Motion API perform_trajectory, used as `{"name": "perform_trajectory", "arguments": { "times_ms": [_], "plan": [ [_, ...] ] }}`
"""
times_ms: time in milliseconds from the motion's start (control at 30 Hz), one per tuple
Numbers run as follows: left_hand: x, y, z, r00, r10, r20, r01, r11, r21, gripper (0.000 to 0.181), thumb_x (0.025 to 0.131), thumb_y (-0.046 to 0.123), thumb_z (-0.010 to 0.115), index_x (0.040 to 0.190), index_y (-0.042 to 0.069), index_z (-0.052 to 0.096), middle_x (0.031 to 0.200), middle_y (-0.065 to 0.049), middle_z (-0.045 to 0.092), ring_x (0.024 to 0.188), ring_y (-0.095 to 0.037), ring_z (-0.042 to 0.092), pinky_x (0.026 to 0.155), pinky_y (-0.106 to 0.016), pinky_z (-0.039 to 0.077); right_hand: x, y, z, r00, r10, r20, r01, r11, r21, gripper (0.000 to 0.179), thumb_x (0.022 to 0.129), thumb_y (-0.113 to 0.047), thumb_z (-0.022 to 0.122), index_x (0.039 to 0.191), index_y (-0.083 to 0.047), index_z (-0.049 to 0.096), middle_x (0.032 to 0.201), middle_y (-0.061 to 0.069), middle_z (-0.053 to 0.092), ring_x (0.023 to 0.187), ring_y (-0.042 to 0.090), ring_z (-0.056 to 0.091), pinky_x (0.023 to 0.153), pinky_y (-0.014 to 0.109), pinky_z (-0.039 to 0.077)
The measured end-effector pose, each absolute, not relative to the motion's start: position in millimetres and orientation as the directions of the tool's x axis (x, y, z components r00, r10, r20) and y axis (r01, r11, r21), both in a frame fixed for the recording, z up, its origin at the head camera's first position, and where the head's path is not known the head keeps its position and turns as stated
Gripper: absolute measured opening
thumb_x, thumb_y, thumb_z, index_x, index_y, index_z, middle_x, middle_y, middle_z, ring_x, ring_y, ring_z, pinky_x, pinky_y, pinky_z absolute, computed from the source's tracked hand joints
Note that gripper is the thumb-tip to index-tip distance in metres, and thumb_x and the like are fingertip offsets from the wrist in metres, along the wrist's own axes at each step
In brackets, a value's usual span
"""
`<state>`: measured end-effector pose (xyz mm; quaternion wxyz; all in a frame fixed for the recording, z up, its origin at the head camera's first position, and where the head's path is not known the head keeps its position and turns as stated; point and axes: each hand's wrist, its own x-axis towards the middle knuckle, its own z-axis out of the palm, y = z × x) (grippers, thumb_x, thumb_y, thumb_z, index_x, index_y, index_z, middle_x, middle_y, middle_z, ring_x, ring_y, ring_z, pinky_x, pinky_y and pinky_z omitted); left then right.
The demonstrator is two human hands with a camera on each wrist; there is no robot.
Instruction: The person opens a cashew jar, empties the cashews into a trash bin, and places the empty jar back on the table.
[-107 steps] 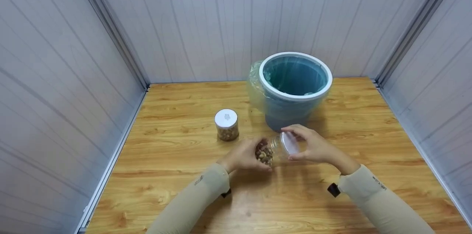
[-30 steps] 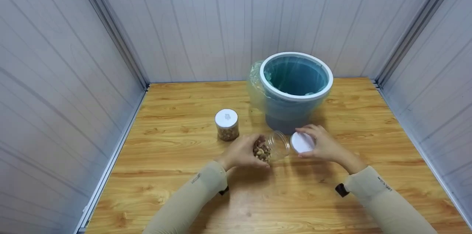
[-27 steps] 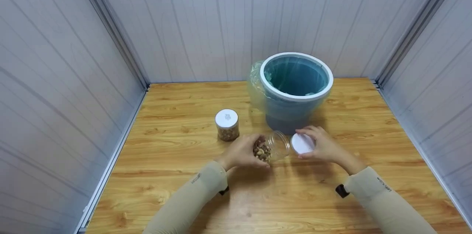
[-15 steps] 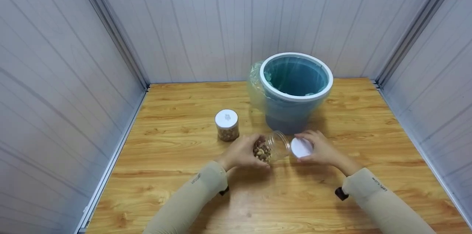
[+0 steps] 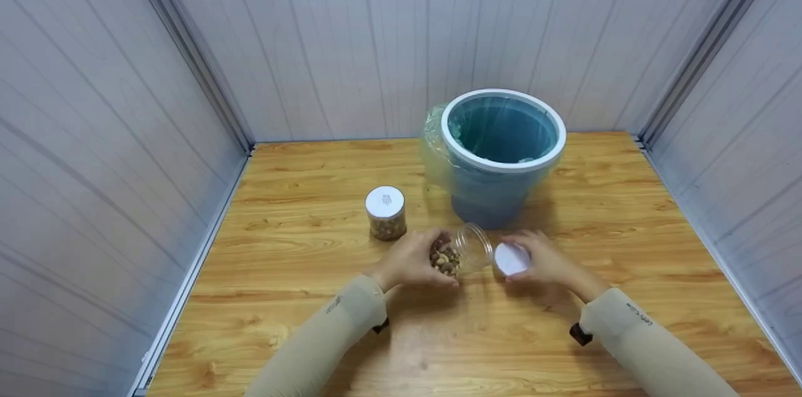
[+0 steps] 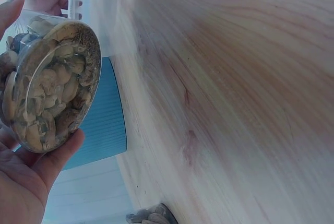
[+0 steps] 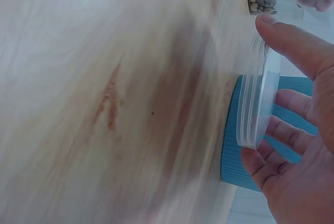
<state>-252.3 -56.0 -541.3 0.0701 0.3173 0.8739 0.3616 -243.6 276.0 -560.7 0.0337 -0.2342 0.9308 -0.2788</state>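
My left hand (image 5: pixel 413 261) grips a clear jar (image 5: pixel 473 251) part-filled with mixed nuts (image 5: pixel 445 259), tilted so its uncovered mouth points right. In the left wrist view the base of the jar (image 6: pixel 57 88) faces the camera, with fingers curled about its sides. Just right of the mouth, my right hand (image 5: pixel 548 262) holds a white lid (image 5: pixel 512 258) by its rim, apart from the jar. The right wrist view has thumb and fingers on opposite edges of that lid (image 7: pixel 259 98). Both hands are above the wooden table (image 5: pixel 301 297).
A second jar of nuts (image 5: pixel 386 214), capped in white, stands upright left of the hands. Behind them is a blue bin (image 5: pixel 489 196) with a white rim and a thin plastic liner (image 5: pixel 435 146) hanging over its left side. Pale panel walls (image 5: pixel 351 40) enclose the table.
Over the span the lid came off the jar's mouth and moved right in my right hand. Lately the right hand has lowered slightly toward me, still with the lid; the left hand stays nearly still.
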Motion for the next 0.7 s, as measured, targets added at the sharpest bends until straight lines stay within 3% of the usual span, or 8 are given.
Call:
{"name": "perform_trajectory", "arguments": {
  "times_ms": [133,367,700],
  "plan": [
    [-253,-56,-542,-0.790,0.604,0.106,0.504,0.540,0.675,0.095,0.071,0.044,0.102,0.148,0.008,0.061,0.131,-0.002,0.075,0.115,-0.015,0.071,0.107,-0.034,0.058,-244,276,-564,-0.890,-0.455,0.041,-0.401,0.736,-0.545,0.083,0.071,-0.023,0.100,0.142,0.005,0.065,0.141,0.031,0.064,0.135,0.059,0.052,0.115,0.079,0.037],
    [-254,-56,-544,-0.787,0.607,0.107,0.510,0.544,0.666,0.093,0.071,0.043,0.102,0.147,0.008,0.062,0.131,-0.004,0.075,0.115,-0.016,0.072,0.106,-0.034,0.058,-245,277,-569,-0.879,-0.476,0.043,-0.420,0.727,-0.542,0.083,0.071,-0.023,0.100,0.140,0.007,0.065,0.139,0.030,0.066,0.134,0.058,0.055,0.122,0.081,0.026],
    [-254,-56,-544,-0.791,0.602,0.113,0.511,0.547,0.663,0.089,0.071,0.045,0.102,0.143,0.011,0.063,0.130,-0.003,0.075,0.115,-0.015,0.071,0.106,-0.034,0.058,-245,278,-573,-0.875,-0.483,0.040,-0.424,0.723,-0.546,0.085,0.071,-0.025,0.101,0.141,0.007,0.065,0.140,0.029,0.066,0.132,0.054,0.058,0.121,0.077,0.033]
  ]
}}
